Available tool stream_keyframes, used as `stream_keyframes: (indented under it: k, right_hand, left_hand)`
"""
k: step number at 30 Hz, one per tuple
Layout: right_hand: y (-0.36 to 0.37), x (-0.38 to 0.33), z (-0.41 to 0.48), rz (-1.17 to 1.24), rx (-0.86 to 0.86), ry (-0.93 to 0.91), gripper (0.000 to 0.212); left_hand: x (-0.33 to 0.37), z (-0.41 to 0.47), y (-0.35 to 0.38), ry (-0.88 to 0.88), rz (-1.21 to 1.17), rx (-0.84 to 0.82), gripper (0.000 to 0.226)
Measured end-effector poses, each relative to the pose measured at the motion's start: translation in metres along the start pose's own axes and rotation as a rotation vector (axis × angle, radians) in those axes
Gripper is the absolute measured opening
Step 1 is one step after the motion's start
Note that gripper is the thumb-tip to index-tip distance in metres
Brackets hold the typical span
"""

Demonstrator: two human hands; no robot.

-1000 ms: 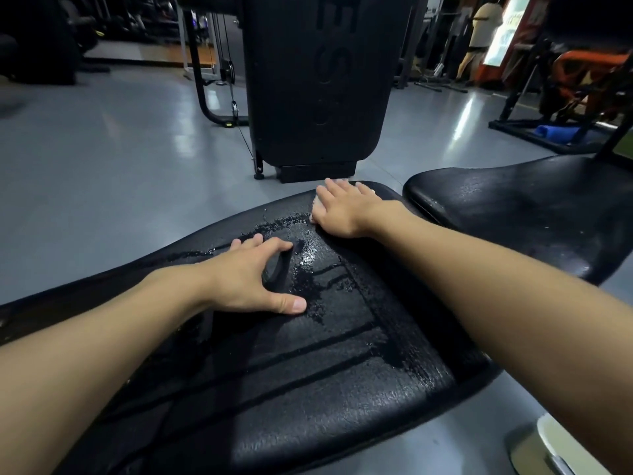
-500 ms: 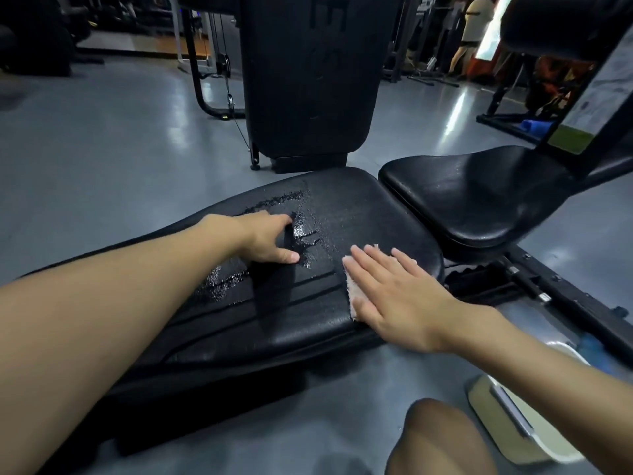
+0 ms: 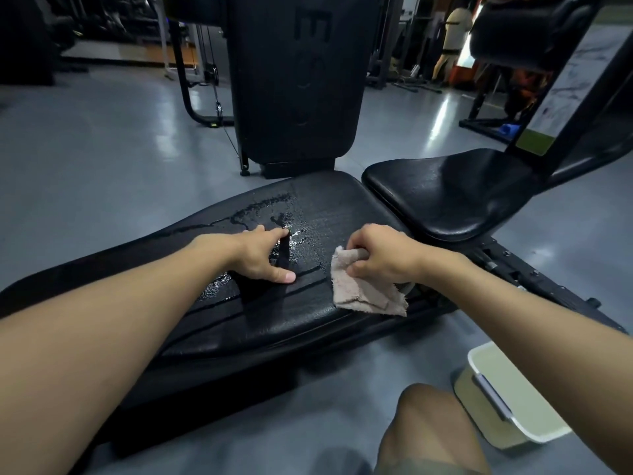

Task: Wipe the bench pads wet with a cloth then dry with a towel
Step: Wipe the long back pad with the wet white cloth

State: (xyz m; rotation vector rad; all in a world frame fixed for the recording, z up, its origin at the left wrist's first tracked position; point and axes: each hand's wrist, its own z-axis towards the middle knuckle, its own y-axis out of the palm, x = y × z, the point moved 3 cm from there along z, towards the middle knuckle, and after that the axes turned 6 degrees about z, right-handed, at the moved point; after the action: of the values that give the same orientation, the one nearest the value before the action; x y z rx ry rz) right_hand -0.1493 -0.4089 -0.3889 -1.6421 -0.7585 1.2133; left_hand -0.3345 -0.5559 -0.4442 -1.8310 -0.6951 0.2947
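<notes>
Two bare hands work over the long bench pad (image 3: 260,323). Right hand (image 3: 383,257) is closed, fingers curled and pinching the beige cloth (image 3: 363,291) near its top edge; the cloth hangs from the grip and drapes onto the near right edge of the pad, its frayed lower corner overhanging the edge. Half a second ago this hand lay flat with fingers spread, pressing the cloth against the pad; the cloth was mostly hidden under the palm then, now most of it shows. Left hand (image 3: 262,257) is open, braced on the pad with thumb and index finger spread, same spot on the pad as before. Water beads and streaks (image 3: 260,209) lie on the pad beyond and beside the left hand, unchanged in place.

Seat pad (image 3: 448,193) sits just right of the long pad, apart from both hands, its surface finely speckled. A bare knee (image 3: 431,426) shows bottom centre, more of it than earlier. Pale lidded container (image 3: 507,402) stands on the grey floor (image 3: 102,142) beside the knee.

Writing: the black upright machine panel (image 3: 294,80) behind the bench carries raised letters; only an "E" near the top is legible, the rest too dark to read.
</notes>
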Motion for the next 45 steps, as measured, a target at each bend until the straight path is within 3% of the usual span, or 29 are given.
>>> stream_keyframes:
  k: [2, 7, 9, 12, 15, 17, 21, 23, 28, 30, 33, 37, 41, 45]
  right_hand:
    - [-0.013, -0.004, 0.000, 0.079, 0.069, -0.079, 0.019]
    - [-0.045, -0.024, -0.023, 0.181, 0.485, -0.298, 0.014]
    - [-0.040, -0.031, -0.037, 0.045, 0.361, -0.370, 0.025]
    - [-0.018, -0.029, -0.053, -0.128, 0.075, -0.332, 0.036]
    - [-0.009, -0.028, -0.049, 0.024, 0.212, -0.265, 0.029]
    - [0.005, -0.030, -0.037, -0.061, 0.262, -0.170, 0.039]
    - [0.067, -0.028, -0.027, -0.387, 0.134, 0.014, 0.075]
    - [0.083, -0.027, -0.029, -0.427, 0.177, 0.033, 0.080]
    - [0.077, -0.027, -0.012, -0.425, 0.094, 0.002, 0.097]
    - [0.074, -0.027, 0.000, -0.412, 0.073, 0.005, 0.096]
    - [0.069, -0.027, 0.029, -0.398, 0.059, 0.021, 0.075]
    - [0.062, -0.025, 0.090, -0.371, 0.065, 0.042, 0.064]
    - [0.054, -0.022, 0.167, -0.353, 0.072, 0.068, 0.064]
    - [0.043, -0.025, 0.232, -0.352, 0.065, 0.096, 0.062]
  left_hand:
    - [0.000, 0.001, 0.000, 0.004, 0.000, 0.004, 0.152]
    - [0.001, 0.002, -0.001, -0.008, -0.001, 0.013, 0.133]
    - [0.001, 0.000, 0.000, 0.002, -0.005, 0.015, 0.142]
    - [0.001, -0.001, 0.001, 0.001, -0.015, 0.017, 0.141]
    - [0.003, -0.004, 0.001, 0.008, -0.041, 0.029, 0.139]
    - [0.003, -0.007, 0.004, 0.010, -0.065, 0.057, 0.128]
    - [-0.002, -0.011, 0.005, 0.046, -0.096, 0.137, 0.101]
    - [-0.010, -0.013, 0.001, 0.049, -0.131, 0.195, 0.090]
    - [-0.037, -0.003, 0.000, -0.020, -0.090, 0.218, 0.094]
    - [-0.044, -0.001, -0.002, -0.035, -0.104, 0.205, 0.100]
    - [-0.050, 0.000, -0.006, -0.023, -0.137, 0.208, 0.108]
    - [-0.055, 0.000, -0.004, -0.029, -0.050, 0.101, 0.128]
    - [-0.050, 0.003, -0.006, 0.020, -0.053, 0.106, 0.113]
    - [-0.055, 0.011, -0.002, 0.029, -0.066, 0.104, 0.117]
